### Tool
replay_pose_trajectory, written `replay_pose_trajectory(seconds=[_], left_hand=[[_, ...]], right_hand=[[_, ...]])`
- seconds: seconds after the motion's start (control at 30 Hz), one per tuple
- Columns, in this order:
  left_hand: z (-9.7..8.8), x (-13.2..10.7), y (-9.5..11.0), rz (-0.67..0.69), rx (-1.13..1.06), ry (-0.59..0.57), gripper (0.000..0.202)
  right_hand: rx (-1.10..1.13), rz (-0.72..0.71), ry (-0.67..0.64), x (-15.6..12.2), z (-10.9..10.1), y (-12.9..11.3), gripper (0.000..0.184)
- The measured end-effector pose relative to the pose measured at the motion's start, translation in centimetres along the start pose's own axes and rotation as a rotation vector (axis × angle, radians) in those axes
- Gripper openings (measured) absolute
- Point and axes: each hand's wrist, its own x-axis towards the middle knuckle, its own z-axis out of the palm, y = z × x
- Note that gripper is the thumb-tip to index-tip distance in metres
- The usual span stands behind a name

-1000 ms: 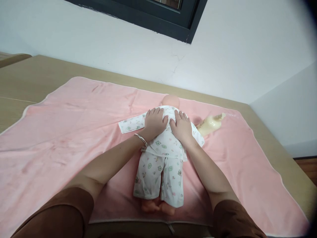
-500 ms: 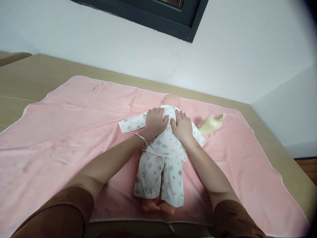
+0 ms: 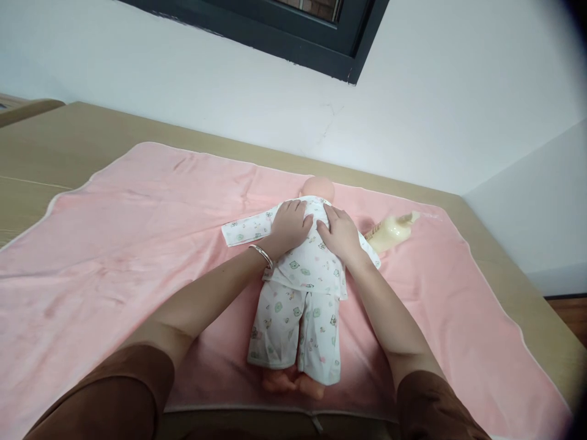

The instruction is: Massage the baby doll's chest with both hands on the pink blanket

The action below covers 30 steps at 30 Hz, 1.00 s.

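Note:
A baby doll in a white printed shirt and trousers lies stretched out, head away from me, no face showing. My left hand rests on the left side of its upper body, thumb pointing inward. Opposite it, my right hand lies on the right side near the shoulder. Both hands are open over the shirt, fingers slightly bent, with some fingertips hard to make out. One sleeve stretches out to the left. A pale yellow bottle lies beside the doll's right sleeve, partly hidden behind it.
Under the doll is a pink blanket with some creases, spread over a wooden table. A white wall with a dark window frame rises behind the table's far edge.
The fingers of both hands have bent more and drawn in slightly on the shirt. The view has shifted a little; the doll and bottle lie as before.

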Motion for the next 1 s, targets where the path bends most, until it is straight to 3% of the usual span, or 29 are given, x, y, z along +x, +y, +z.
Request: replay_pose_trajectory(seconds=[0.27,0.4,0.57,0.73,0.83,1.0], left_hand=[[-1.6,-1.3,2.2,0.072,0.148,0.072,0.027],[-1.2,-1.1,1.7,-0.038,0.109,0.068,0.030],[-0.5,0.1,0.3,-0.007,0.028,-0.006,0.045],[-1.8,-0.7,2.2,0.050,0.085,-0.003,0.038],[-2.4,-1.3,3.2,-0.010,0.115,-0.008,0.037],[-1.4,-0.6,1.8,-0.084,0.059,-0.007,0.042]], right_hand=[[-0.106,0.103,-0.035,-2.0,-0.5,-3.6,0.057],[0.019,0.179,-0.073,-1.3,-0.4,-2.6,0.062],[0.086,0.181,-0.099,0.4,0.2,-0.4,0.069],[0.016,0.116,-0.100,-0.9,-0.4,-2.3,0.063],[-0.015,0.149,-0.118,-2.0,-1.0,-3.9,0.061],[0.080,0.199,-0.130,-0.7,-0.6,-2.0,0.066]])
